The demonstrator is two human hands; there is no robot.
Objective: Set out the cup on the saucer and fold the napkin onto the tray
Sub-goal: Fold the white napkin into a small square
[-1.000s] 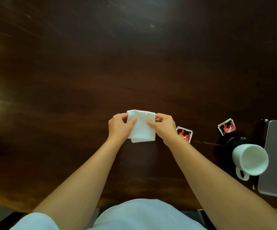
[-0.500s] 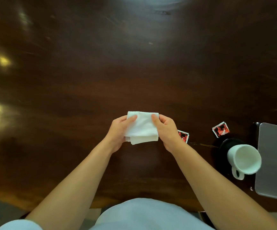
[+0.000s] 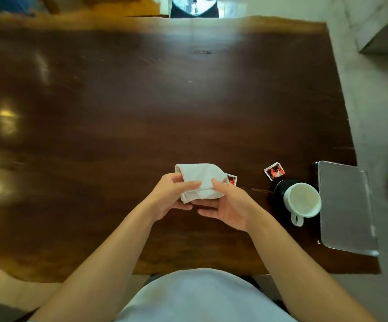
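Note:
A folded white napkin (image 3: 200, 180) is held above the dark wooden table in front of me. My left hand (image 3: 169, 196) pinches its left side with thumb on top. My right hand (image 3: 225, 205) holds its right lower corner, thumb on top and fingers underneath, palm turned up. To the right, a white cup (image 3: 303, 201) stands upright on a black saucer (image 3: 278, 191), its handle pointing toward me. A flat metal tray (image 3: 346, 210) lies at the table's right edge, bare.
Two small red and black sachets lie on the wooden table (image 3: 142, 112): one sachet (image 3: 232, 180) just behind the napkin, the other sachet (image 3: 274, 171) behind the saucer. The table's right edge drops to a pale floor (image 3: 374, 112).
The view has lifted, showing the table's far edge. My hands have turned palm-up and drawn nearer me, and the napkin now lies bunched between them instead of held flat.

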